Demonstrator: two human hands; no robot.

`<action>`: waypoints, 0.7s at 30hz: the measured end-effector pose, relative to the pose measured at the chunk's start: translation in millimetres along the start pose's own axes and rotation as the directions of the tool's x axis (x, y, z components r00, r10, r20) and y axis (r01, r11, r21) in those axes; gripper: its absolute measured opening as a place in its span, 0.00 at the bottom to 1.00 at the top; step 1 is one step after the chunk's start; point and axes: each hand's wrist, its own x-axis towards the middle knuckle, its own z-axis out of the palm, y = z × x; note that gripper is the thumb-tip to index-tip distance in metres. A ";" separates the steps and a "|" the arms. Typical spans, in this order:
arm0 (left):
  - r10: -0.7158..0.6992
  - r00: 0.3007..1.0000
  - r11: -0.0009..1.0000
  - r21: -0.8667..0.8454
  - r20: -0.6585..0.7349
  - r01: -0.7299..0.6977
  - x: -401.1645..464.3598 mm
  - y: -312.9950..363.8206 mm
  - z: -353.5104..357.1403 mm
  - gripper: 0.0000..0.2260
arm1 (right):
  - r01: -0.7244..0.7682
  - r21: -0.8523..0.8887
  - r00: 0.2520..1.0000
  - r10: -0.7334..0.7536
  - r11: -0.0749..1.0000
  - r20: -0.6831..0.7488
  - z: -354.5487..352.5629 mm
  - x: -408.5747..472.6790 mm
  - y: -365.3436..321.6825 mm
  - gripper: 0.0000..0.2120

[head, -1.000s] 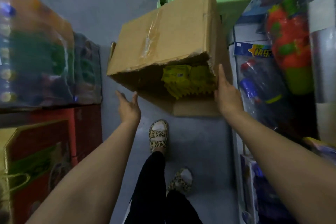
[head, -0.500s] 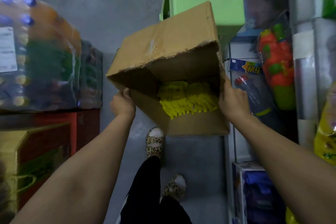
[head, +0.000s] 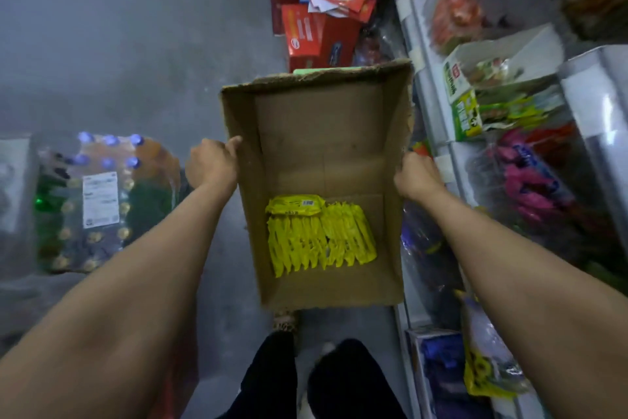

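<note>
Blurred shop aisle, cardboard box (head: 326,133), both hands gripping, fingers hidden.

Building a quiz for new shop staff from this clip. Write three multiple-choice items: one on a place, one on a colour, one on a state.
1. Where in the cardboard box do the packets lie? A) the end nearest the person B) the far end C) all over
2. What colour are the packets? A) red B) yellow C) blue
3. How is the box held? A) under one arm B) by both side walls C) by nothing
Answers: 1 A, the far half is bare cardboard; 2 B, all are yellow; 3 B, the left hand and right hand each grip a side wall.
</note>
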 end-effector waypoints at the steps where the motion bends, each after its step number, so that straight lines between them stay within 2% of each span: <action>1: 0.016 1.000 1.000 -0.002 -0.008 -0.016 5.9 11.3 -10.2 0.26 | -0.002 0.012 1.000 0.002 1.000 -0.008 -12.8 3.5 -4.3 0.12; 6: 0.019 1.000 0.993 -0.118 -0.015 -0.021 49.6 61.7 -36.7 0.26 | 0.021 0.058 0.999 -0.018 0.998 -0.038 -73.9 34.0 -21.0 0.11; 11: 0.024 0.998 0.999 -0.047 -0.061 -0.027 84.7 122.0 -51.7 0.24 | 0.026 0.037 0.998 -0.024 0.999 -0.056 -117.2 91.6 -31.0 0.12; 16: 0.002 0.998 0.998 -0.066 -0.064 -0.007 138.5 181.7 -41.0 0.25 | 0.010 0.070 1.000 -0.008 0.997 -0.023 -141.1 183.9 -33.7 0.12; 19: 0.089 0.996 0.960 -0.265 -0.023 -0.092 166.7 201.0 -20.0 0.20 | -0.008 0.127 0.998 0.015 0.992 -0.056 -134.5 240.7 -27.0 0.13; 20: 0.118 0.992 0.934 -0.343 0.047 -0.095 170.1 199.1 -6.6 0.18 | 0.003 0.199 0.998 0.010 0.980 -0.063 -127.0 255.5 -23.6 0.15; 21: 0.133 0.982 0.920 -0.384 0.133 -0.073 171.2 193.4 10.8 0.19 | 0.014 0.295 0.999 0.000 0.955 -0.047 -117.3 267.0 -20.4 0.18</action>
